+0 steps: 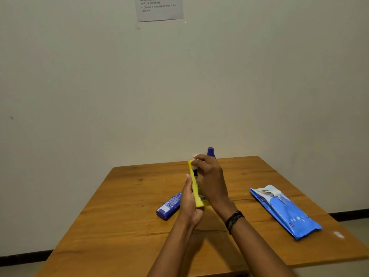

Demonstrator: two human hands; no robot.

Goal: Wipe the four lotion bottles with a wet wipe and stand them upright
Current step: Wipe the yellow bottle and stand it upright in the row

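A yellow lotion bottle (197, 193) is held up above the middle of the wooden table (123, 206), tilted slightly. My left hand (189, 204) grips its lower end. My right hand (209, 178) is closed around its upper part, pressing a white wet wipe (194, 156) that peeks out by the fingertips. A dark blue lotion bottle (169, 206) lies on its side to the left of my hands. Behind my right hand a blue bottle (210, 152) stands upright near the table's far edge; only its cap and shoulder show.
A blue pack of wet wipes (285, 211) lies on the right side of the table with its flap open. A plain wall with a taped paper sheet (159, 8) rises directly behind the table.
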